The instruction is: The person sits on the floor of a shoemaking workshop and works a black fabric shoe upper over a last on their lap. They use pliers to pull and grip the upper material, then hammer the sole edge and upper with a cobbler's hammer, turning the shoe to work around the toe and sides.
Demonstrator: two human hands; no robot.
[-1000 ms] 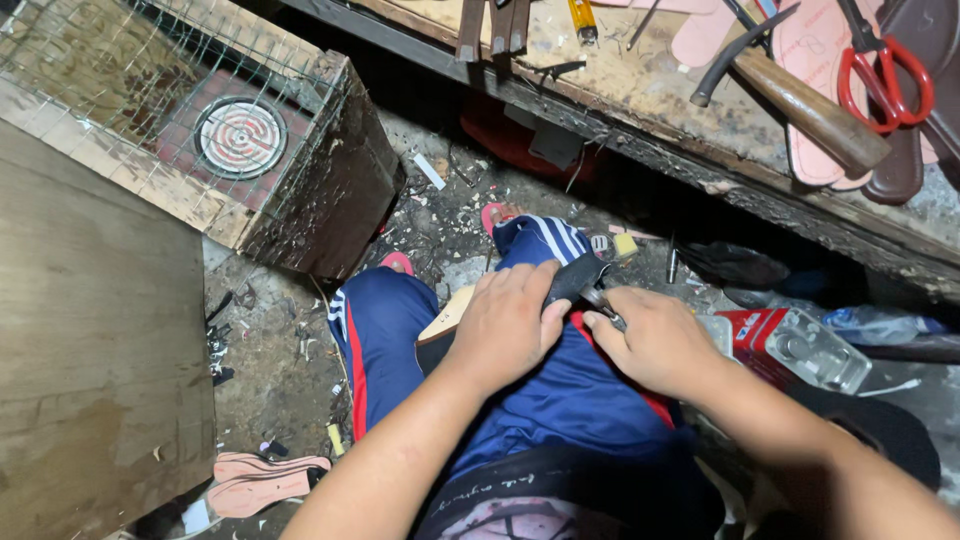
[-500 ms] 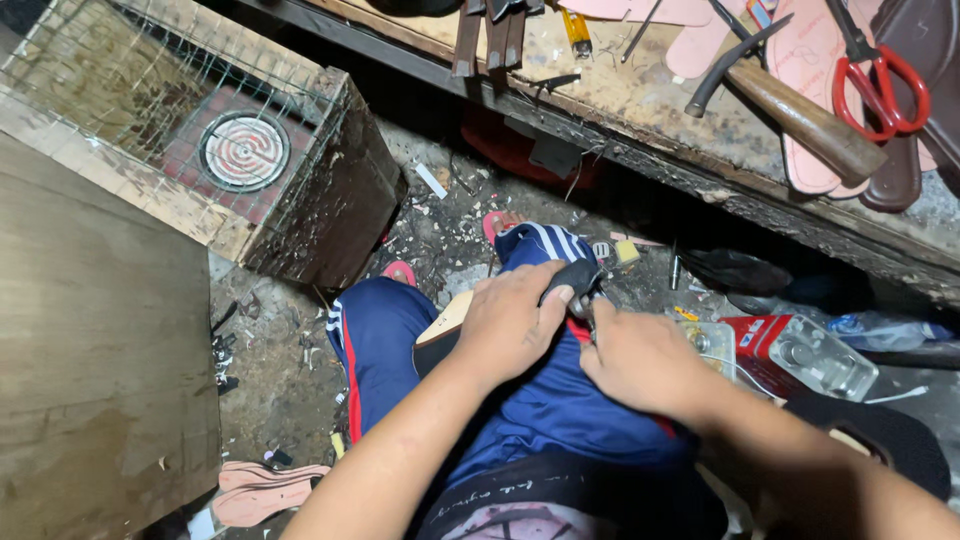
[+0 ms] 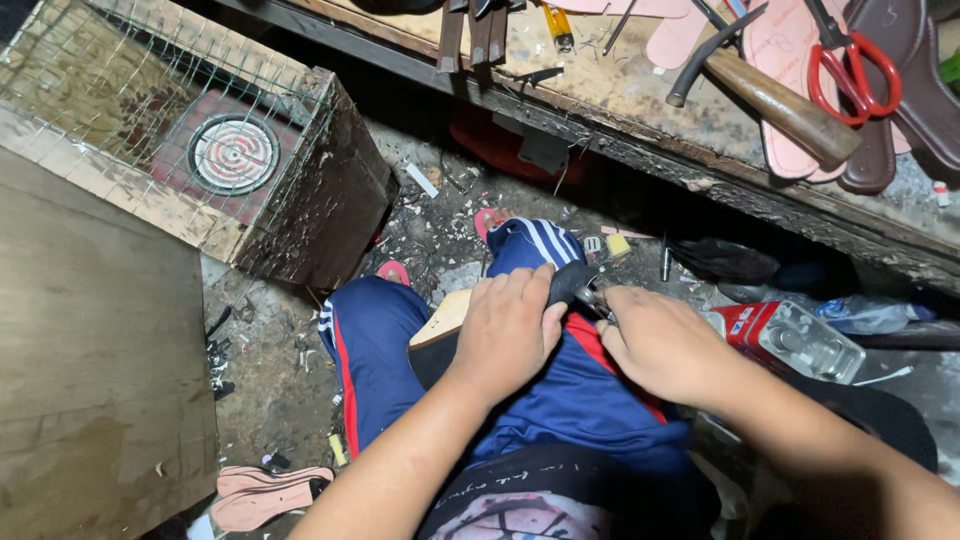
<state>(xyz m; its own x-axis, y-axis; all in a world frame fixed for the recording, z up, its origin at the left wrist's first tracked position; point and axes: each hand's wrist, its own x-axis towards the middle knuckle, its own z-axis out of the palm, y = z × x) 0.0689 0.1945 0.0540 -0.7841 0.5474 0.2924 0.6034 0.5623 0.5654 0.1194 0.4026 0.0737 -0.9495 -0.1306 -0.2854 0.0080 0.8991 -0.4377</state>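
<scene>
I sit with a shoe sole [image 3: 447, 318], tan on its edge, resting across my lap on blue track trousers [image 3: 560, 400]. My left hand [image 3: 508, 330] presses down on it, fingers curled over a dark piece [image 3: 572, 283] at its far end. My right hand [image 3: 664, 343] is closed beside it, pinching a small metal tool [image 3: 597, 303] whose tip meets the dark piece. Most of the sole is hidden under my left hand.
A workbench [image 3: 640, 100] runs across the top with a hammer [image 3: 770, 95], red scissors [image 3: 850, 70] and pink insoles [image 3: 790, 60]. A wire-topped wooden box with a coil heater [image 3: 233, 153] stands left. A red tin [image 3: 790, 335] and plastic bottle [image 3: 870, 313] lie right; pink soles [image 3: 265, 492] on the littered floor.
Both hands stay on the sole in my lap. My right hand has shifted slightly, working the tool at the dark piece; the view has drifted a little.
</scene>
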